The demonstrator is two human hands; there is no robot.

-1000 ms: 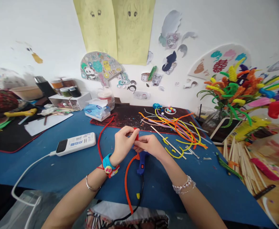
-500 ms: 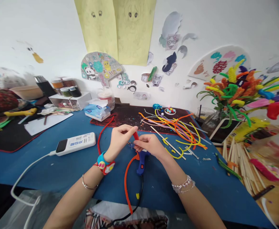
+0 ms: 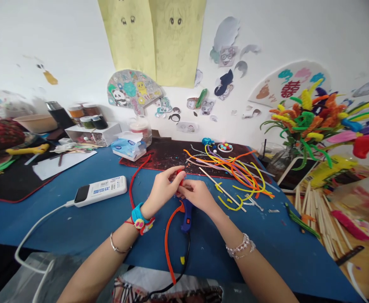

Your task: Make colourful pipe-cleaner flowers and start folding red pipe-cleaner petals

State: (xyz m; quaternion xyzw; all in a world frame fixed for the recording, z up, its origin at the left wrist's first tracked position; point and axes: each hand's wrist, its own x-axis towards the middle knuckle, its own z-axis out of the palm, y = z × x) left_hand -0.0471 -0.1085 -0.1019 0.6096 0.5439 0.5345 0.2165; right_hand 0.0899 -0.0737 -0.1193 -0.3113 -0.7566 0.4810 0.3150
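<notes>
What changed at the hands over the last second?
The left hand has moved back toward the right hand, and both now close around the red pipe cleaner. The nozzle of the glue gun, visible half a second ago, is now hidden behind the hands. The white power strip and pile of pipe cleaners stayed put.

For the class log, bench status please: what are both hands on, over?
Left hand, right hand: both pinching red pipe cleaner. Blue glue gun lying just below the hands.
</notes>
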